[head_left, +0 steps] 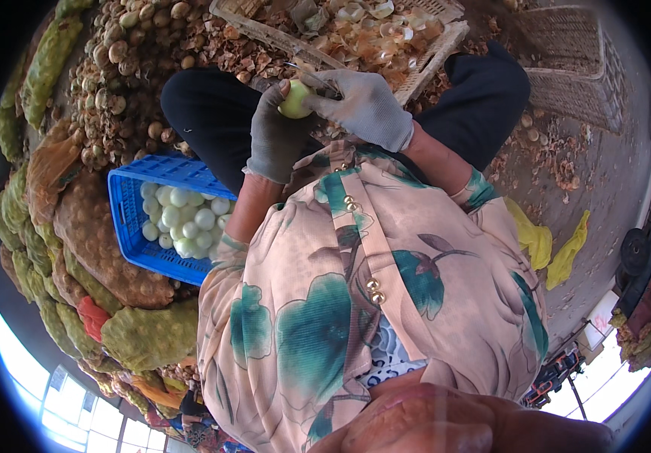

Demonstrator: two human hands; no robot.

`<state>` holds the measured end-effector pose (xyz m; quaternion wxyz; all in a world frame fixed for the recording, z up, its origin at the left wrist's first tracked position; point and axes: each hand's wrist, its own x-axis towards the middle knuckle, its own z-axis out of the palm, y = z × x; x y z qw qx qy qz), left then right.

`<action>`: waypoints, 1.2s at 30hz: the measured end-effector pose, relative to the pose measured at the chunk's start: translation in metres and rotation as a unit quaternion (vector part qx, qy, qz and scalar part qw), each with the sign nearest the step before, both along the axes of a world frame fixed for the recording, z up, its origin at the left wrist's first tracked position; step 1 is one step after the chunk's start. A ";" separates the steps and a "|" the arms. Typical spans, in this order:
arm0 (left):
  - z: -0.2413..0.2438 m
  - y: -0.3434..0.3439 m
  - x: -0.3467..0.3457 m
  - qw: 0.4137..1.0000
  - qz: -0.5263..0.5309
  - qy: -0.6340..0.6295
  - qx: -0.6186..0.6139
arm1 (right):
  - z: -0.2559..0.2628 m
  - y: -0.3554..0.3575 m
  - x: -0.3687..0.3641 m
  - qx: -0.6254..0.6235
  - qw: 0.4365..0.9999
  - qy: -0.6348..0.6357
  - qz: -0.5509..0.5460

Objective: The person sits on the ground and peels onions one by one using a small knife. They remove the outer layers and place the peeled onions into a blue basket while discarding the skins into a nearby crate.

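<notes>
A pale green, peeled-looking onion (pixel 296 100) is held between my two gloved hands, above my crossed legs. My left hand (pixel 280 133), in a grey knit glove, grips it from the left with the thumb up. My right hand (pixel 362 105), gloved too, has thumb and fingers around a small knife (pixel 322 82); its fingertips touch the onion's right side. The knife's handle is hidden in the fingers. Beside my left forearm, a blue plastic crate (pixel 161 267) holds many peeled white onions (pixel 190 229).
Unpeeled onions (pixel 117 52) lie heaped at the upper left, beside filled mesh sacks (pixel 104 243). A pale plastic crate (pixel 430 68) with onion skins stands ahead. Another crate (pixel 571 93) sits at the upper right. Yellow bags (pixel 535 243) lie on the floor at right.
</notes>
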<state>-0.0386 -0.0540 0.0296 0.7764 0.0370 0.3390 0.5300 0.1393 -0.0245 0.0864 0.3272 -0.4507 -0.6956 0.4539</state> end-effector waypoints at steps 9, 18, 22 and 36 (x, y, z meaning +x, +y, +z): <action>0.016 -0.003 -0.001 0.995 -0.085 -0.038 0.025 | -0.016 0.016 0.005 0.108 0.992 -0.057 -0.040; 0.037 -0.032 -0.095 0.975 0.022 0.061 0.211 | -0.084 0.058 0.059 -0.157 0.968 -0.137 -0.138; 0.021 -0.105 -0.228 0.944 0.275 0.082 0.165 | -0.101 0.038 0.049 -0.250 0.955 -0.077 -0.141; -0.082 -0.049 -0.231 0.847 0.259 0.445 -0.131 | -0.065 -0.032 0.026 -0.406 0.877 0.083 -0.244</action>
